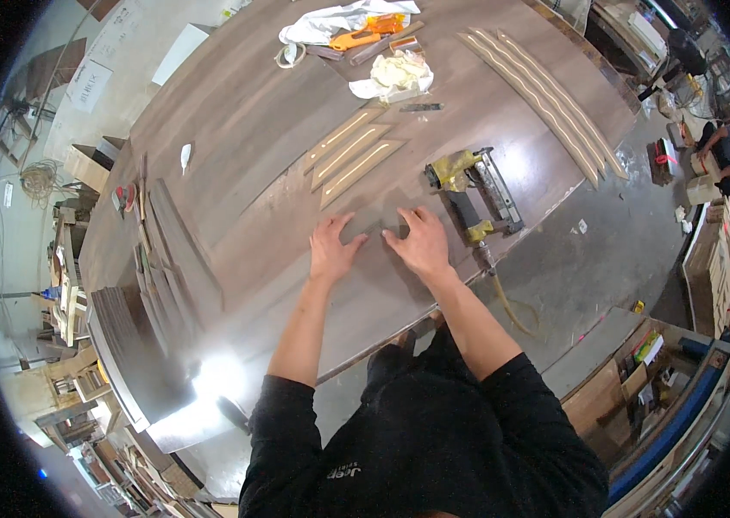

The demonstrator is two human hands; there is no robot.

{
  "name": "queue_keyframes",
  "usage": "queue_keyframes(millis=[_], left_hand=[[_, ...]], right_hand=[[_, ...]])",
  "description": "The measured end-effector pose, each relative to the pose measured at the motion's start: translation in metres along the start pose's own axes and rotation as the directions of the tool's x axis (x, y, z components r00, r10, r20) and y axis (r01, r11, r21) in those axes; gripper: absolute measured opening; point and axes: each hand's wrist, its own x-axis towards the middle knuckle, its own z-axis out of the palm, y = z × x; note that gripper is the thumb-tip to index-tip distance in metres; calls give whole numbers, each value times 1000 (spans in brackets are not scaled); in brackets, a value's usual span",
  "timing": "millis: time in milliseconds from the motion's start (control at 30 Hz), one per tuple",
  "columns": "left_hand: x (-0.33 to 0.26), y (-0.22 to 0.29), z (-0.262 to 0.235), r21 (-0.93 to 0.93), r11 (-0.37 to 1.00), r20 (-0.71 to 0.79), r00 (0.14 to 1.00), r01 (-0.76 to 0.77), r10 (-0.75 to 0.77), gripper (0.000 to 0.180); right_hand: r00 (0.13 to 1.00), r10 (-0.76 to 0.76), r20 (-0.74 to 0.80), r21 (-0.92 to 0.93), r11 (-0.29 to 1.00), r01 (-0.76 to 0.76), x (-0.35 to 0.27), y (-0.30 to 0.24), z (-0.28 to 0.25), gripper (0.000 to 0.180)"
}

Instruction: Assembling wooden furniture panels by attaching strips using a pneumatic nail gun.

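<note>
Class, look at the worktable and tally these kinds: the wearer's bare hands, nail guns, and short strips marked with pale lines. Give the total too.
Bare hands, left hand and right hand: 2
Nail gun: 1
Short strips with pale lines: 3
Total: 6

Brown tabletop (253, 147) across the middle, cream lines streaking the brown pointed strips (350, 158) upper centre, and yellow-and-grey, the nail gun (464, 211) right of centre!
</note>
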Motion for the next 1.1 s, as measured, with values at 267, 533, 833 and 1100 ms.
queue_keyframes(millis=[267, 533, 833, 1100], left_hand=[[2, -4, 2, 21, 999, 34, 999, 35, -36, 53], [1, -3, -2, 11, 997, 69, 995, 71, -71, 54], [0, 1, 0, 60, 996, 62, 995, 70, -73, 55], [8, 14, 0, 71, 997, 73, 997, 11, -16, 54]], right_hand=[[997, -52, -53, -14, 999, 51, 1, 2, 2, 52], [999, -46, -23, 2, 999, 46, 1, -3, -2, 54], [999, -38, -20, 0, 999, 38, 3, 0, -1, 53], [989, 87, 123, 12, 996, -89, 8, 1, -14, 55]])
